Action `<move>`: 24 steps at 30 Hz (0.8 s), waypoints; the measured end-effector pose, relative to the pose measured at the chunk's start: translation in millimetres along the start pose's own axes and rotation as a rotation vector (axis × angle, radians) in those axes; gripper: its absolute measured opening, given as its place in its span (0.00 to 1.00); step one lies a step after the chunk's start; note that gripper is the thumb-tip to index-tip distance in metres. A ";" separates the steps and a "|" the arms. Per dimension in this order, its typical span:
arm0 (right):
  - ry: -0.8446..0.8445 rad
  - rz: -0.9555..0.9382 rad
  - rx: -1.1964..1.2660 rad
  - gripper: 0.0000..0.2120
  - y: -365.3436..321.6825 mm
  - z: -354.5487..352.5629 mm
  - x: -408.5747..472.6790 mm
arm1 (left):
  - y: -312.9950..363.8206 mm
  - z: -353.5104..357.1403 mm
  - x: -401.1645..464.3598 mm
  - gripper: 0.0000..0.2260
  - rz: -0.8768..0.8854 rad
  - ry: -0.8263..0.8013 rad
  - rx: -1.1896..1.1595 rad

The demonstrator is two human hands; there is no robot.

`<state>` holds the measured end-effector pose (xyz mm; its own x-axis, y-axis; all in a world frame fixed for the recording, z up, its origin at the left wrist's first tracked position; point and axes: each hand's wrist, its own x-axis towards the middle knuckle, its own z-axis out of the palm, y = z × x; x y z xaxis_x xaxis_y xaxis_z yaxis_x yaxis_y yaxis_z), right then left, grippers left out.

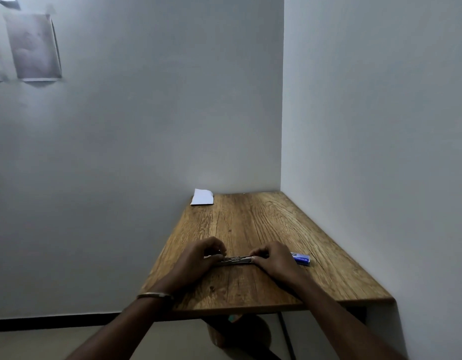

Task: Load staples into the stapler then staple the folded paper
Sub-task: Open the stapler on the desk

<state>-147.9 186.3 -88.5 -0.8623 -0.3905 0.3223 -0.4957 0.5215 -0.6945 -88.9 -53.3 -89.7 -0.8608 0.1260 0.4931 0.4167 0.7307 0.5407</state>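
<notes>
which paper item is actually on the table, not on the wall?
The folded white paper at the table's far left corner; the other sheets hang on the wall.

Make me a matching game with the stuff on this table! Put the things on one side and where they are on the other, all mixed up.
Things:
1. stapler
2. folded paper
3. blue staple box
4. bracelet

Places:
A. far left corner of the table, by the wall
B. on the left wrist
C. held between the left hand and right hand
D. just right of the right hand

Pairs: 1-C, 2-A, 3-D, 4-B
</notes>
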 end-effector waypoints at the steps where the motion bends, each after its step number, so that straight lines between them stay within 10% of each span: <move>1: 0.004 -0.007 0.014 0.10 -0.6 -0.7 -0.7 | 0.9 0.4 0.3 0.11 0.003 -0.016 0.001; 24: -0.228 0.003 0.019 0.07 -11.7 -10.5 8.2 | -0.2 3.5 0.1 0.13 0.028 -0.071 0.084</move>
<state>-150.2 185.0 -71.0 -0.8171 -0.5515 0.1676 -0.4890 0.5093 -0.7081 -90.1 -51.1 -92.2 -0.8688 0.1920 0.4563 0.4176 0.7793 0.4672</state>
